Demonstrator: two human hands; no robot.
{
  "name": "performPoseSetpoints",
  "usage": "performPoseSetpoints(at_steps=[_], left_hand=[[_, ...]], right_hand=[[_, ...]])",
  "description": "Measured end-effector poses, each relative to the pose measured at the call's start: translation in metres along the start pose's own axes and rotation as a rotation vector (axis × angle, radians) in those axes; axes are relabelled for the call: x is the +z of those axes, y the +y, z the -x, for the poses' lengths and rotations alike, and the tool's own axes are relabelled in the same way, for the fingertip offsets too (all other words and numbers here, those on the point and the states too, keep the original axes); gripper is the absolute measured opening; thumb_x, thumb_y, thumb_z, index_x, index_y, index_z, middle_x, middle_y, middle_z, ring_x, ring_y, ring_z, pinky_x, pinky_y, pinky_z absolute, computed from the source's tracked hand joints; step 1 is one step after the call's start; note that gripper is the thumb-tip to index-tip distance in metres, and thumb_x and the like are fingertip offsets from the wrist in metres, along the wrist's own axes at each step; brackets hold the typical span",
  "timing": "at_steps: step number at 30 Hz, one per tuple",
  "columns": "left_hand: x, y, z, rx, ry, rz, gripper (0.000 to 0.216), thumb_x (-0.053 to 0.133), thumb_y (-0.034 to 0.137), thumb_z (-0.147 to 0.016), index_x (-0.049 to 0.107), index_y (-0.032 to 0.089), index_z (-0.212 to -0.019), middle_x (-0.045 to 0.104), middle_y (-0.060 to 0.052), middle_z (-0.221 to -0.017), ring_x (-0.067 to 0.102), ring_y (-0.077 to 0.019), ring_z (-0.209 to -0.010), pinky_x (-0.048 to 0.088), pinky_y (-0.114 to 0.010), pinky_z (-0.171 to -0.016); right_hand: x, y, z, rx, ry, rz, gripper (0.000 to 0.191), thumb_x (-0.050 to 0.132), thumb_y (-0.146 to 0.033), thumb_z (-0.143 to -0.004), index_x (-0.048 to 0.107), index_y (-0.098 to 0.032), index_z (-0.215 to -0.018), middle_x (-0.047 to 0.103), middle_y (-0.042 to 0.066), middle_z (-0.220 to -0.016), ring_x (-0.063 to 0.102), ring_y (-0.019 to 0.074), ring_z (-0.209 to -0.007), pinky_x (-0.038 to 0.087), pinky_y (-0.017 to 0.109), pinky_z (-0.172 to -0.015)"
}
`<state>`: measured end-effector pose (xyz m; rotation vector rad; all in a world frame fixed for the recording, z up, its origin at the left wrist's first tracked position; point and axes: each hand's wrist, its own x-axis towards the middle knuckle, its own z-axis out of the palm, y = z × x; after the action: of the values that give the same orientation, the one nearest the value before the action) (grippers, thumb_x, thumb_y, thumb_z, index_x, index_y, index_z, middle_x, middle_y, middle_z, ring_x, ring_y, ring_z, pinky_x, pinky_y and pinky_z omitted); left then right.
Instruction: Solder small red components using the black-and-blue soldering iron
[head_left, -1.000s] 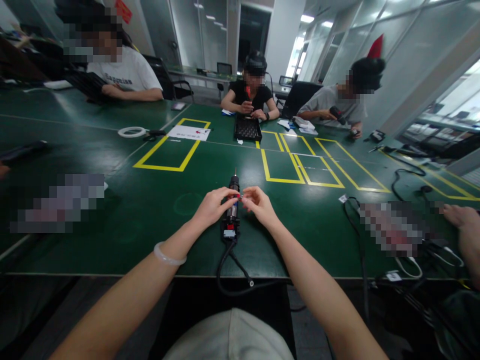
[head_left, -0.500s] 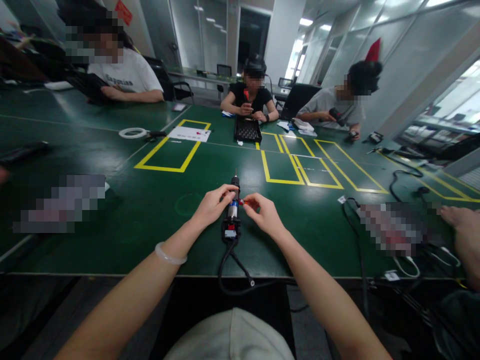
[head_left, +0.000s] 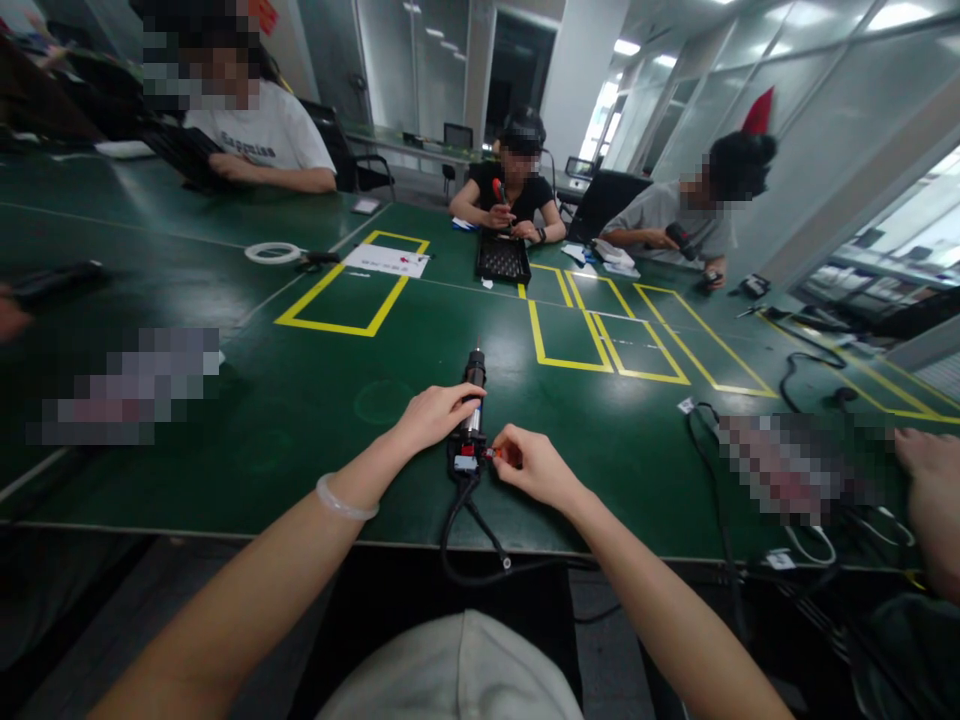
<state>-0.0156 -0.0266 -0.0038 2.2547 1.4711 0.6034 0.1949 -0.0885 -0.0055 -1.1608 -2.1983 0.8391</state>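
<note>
A black cable [head_left: 445, 545] is looping over the near edge of the green worktop [head_left: 300, 420] from a slim cylindrical device [head_left: 474, 418], which is lying straight ahead of the person, while the right hand [head_left: 536, 465] is pinching a small red-orange piece [head_left: 491, 454] between narrow-set fingers just beside the device's lower end. Slightly farther, the left hand [head_left: 431, 415] is resting its fingers across the barrel, though how firmly cannot be told. Beyond, yellow tape [head_left: 574, 365] is marking out rectangles, and a person in black [head_left: 484, 188] is sitting behind a black tray [head_left: 502, 279].
</note>
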Motion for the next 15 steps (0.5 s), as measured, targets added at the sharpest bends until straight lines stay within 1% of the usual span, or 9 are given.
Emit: performPoseSetpoints(at_steps=[6,11,15], left_hand=[[0.0002,0.0005,-0.0006,-0.013,-0.01,0.041,0.038,0.045,0.044,-0.09,0.065,0.03,-0.119,0.066,0.0,-0.075,0.058,-0.0153,-0.066,0.031,-0.022,-0.055],[0.0018,-0.0007,-0.0006,0.003,-0.005,0.097,0.038,0.045,0.043,-0.091,0.065,0.027,-0.119,0.063,0.0,-0.071,0.056,-0.0145,-0.065,0.032,-0.022,-0.056],[0.0021,-0.0008,-0.0016,0.008,-0.01,0.118,0.038,0.045,0.042,-0.091,0.065,0.025,-0.118,0.061,0.001,-0.068,0.055,-0.0141,-0.063,0.031,-0.022,-0.055]], right_hand=[[0.002,-0.005,-0.0033,0.003,-0.021,0.003,0.006,0.056,-0.014,-0.078,0.054,-0.017,-0.083,0.054,-0.005,-0.067,0.049,0.009,-0.058,0.035,0.02,-0.056],[0.0021,-0.0018,-0.0052,0.017,-0.027,-0.094,0.019,0.057,-0.017,-0.082,0.05,-0.019,-0.099,0.055,-0.007,-0.068,0.05,0.009,-0.057,0.037,0.02,-0.058],[-0.0012,-0.0015,-0.0011,0.019,-0.044,-0.096,0.007,0.055,-0.02,-0.087,0.055,-0.018,-0.094,0.061,-0.002,-0.076,0.055,0.01,-0.064,0.041,0.021,-0.062]])
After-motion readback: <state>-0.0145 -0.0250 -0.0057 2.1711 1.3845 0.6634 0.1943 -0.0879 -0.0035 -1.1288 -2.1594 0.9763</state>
